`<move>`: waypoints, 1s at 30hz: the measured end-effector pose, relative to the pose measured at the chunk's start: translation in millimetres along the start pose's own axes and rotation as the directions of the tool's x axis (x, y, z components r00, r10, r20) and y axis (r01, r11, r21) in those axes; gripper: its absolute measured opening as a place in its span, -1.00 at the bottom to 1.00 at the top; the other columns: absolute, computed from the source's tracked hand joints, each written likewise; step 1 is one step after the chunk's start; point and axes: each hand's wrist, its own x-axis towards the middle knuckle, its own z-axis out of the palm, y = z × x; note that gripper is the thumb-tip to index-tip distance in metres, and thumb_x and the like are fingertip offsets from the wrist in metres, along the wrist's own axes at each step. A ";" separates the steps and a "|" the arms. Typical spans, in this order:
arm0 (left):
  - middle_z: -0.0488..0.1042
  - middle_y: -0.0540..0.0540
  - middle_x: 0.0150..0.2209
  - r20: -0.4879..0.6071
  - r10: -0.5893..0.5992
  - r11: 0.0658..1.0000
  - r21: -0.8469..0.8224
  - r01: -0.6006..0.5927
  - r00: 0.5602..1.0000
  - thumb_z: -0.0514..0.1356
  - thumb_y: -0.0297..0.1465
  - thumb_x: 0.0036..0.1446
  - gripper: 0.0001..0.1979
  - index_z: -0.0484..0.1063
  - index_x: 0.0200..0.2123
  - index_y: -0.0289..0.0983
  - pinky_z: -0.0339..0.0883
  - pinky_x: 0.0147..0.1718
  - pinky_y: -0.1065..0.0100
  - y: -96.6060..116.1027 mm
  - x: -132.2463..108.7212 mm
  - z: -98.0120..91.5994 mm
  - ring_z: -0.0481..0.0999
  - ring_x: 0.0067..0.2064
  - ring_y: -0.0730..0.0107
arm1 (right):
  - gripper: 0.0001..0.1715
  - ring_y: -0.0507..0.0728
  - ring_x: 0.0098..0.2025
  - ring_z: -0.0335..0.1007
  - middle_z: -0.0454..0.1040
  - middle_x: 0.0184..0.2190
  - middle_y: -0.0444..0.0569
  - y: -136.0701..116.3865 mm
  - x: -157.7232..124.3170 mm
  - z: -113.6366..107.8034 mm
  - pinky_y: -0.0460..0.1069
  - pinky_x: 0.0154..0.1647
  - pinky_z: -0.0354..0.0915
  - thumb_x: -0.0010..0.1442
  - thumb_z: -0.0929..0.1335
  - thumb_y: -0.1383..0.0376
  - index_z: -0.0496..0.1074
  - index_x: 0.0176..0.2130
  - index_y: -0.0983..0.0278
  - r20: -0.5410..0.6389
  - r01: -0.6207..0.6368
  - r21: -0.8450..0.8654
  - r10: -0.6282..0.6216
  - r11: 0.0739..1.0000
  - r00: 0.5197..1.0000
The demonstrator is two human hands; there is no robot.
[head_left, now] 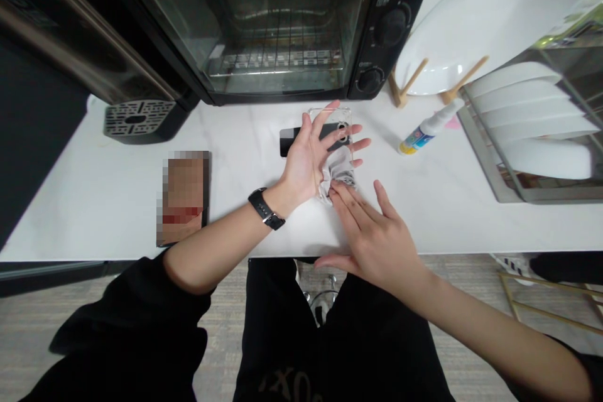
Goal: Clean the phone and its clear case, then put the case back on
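My left hand [320, 147] is palm up over the counter, with its fingers spread and a black watch [266, 208] on the wrist. A crumpled whitish-grey cloth [338, 166] lies against the lower edge of that palm. My right hand [377, 232] presses the cloth there with its fingertips, its thumb and little finger held away from the others. Beneath my left hand are a dark phone [288, 142] and a clear phone case [347, 115]; the hand and cloth hide much of both.
A black toaster oven [282, 91] stands behind my hands. At right are a white spray bottle [428, 129], several plates in a rack [490, 166] and wooden plate stands [400, 91]. A drip tray [141, 119] and a flat, pixelated object [183, 195] are at left.
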 end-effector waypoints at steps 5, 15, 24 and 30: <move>0.67 -0.12 0.08 0.005 0.005 1.000 0.014 -0.005 1.000 -0.18 0.11 0.55 -0.33 0.12 0.58 0.07 0.46 0.29 -0.22 -0.4 -0.1 1.7 0.61 0.31 -0.11 | 0.25 0.53 0.49 0.35 0.28 0.48 0.55 -4.4 11.1 3.9 0.49 0.61 -0.02 0.46 0.13 -0.35 0.19 0.46 0.73 0.000 -0.093 -0.033 0.093 0.995 0.996; 0.51 -0.15 0.40 -0.017 -0.173 0.970 -0.174 0.167 0.985 -0.21 0.14 0.54 -0.22 0.13 0.58 -0.15 0.23 0.52 -0.16 -2.4 8.6 2.1 0.30 0.55 -0.06 | 0.42 0.57 0.59 0.16 0.15 0.53 0.60 44.0 79.1 15.2 0.55 0.63 -0.14 0.38 0.06 -0.46 0.12 0.49 0.76 -0.015 -0.147 0.074 0.149 0.986 0.989; 0.58 -0.17 0.32 -0.058 -0.157 0.969 -0.201 0.142 0.986 -0.18 0.15 0.53 -0.23 0.21 0.55 -0.13 0.34 0.44 -0.17 -3.0 2.2 4.1 0.51 0.42 -0.10 | 0.41 0.54 0.59 0.15 0.25 0.50 0.55 33.9 77.6 15.0 0.52 0.65 -0.11 0.30 0.25 -0.48 0.21 0.48 0.66 -0.037 -0.006 0.239 0.015 0.971 0.999; 0.66 -0.17 0.19 -0.039 -0.040 0.997 -0.074 0.037 0.998 -0.10 0.09 0.55 -0.33 0.15 0.57 0.03 0.44 0.31 -0.19 -3.1 2.0 -4.9 0.62 0.30 -0.08 | 0.43 0.51 0.55 0.26 0.31 0.46 0.56 4.4 25.6 4.2 0.49 0.60 0.10 0.26 0.25 -0.50 0.25 0.45 0.68 -0.010 0.044 0.230 -0.043 0.972 0.999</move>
